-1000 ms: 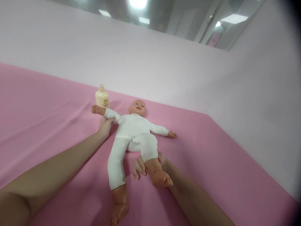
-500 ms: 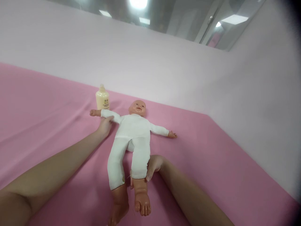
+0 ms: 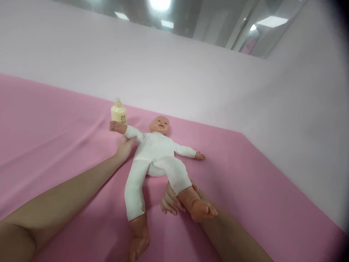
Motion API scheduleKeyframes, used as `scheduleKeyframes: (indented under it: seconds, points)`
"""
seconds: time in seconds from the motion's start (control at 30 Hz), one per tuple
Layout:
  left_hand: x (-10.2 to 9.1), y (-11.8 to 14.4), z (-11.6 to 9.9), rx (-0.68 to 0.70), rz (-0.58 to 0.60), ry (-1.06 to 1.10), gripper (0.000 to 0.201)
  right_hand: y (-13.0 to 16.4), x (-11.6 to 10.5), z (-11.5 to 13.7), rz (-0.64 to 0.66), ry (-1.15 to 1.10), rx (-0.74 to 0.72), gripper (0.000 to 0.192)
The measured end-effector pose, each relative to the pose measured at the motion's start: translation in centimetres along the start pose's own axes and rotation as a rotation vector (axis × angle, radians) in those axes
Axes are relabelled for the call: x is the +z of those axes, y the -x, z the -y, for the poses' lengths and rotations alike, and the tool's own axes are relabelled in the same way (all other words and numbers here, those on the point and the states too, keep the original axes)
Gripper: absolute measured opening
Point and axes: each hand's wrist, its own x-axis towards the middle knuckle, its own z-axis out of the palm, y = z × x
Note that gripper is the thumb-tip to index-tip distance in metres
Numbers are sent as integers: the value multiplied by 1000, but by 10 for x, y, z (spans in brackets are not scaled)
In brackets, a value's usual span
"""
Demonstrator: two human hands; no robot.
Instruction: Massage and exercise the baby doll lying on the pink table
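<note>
Lying on its back on a pink sheet (image 3: 54, 120), the doll (image 3: 155, 149) in white clothes has its head toward the pale wall (image 3: 191, 83) and its feet toward the camera. The left hand (image 3: 124, 148) is closed around the doll's upper arm near the shoulder, and that arm is raised off the sheet, its small fist up beside a cream bottle (image 3: 118, 112). The bottle stands upright just behind the fist, near the wall. The right hand (image 3: 170, 200) sits under the doll's lower leg, fingers (image 3: 167, 208) curled around the calf from below, gripping it. That leg is lifted and swung outward, its bare foot (image 3: 204, 211) pointing to the right above the person's forearm. The doll's other leg lies straight on the sheet, foot near the bottom edge. Its other arm rests flat, stretched out to the right. Ceiling lights show in a glass pane above the wall.
</note>
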Motion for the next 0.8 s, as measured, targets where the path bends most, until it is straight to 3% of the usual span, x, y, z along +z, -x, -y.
scheduleKeyframes:
  seconds: [0.1,0.17,0.23,0.3,0.37,0.43,0.53,0.8]
  points:
    - [2,7,-7,79,171,-161,35,-15,-8,1,319,-77,-208,68]
    - [3,9,-9,207,281,-269,38,-23,-8,5,362,-110,-333,66]
    - [3,10,-11,357,381,-396,38,-25,-3,12,180,-127,-366,64]
    - [2,9,-11,439,434,-503,38,-25,4,21,-136,-163,-315,60]
    - [0,9,-10,450,460,-558,40,-24,10,30,-429,-233,-252,54]
    - [-2,9,-9,441,487,-581,40,-24,14,35,-597,-293,-224,51]
    - [-4,10,-8,434,519,-576,42,-26,16,37,-651,-310,-221,49]
    - [-3,12,-11,365,506,-472,44,-28,15,34,-635,-331,-228,51]
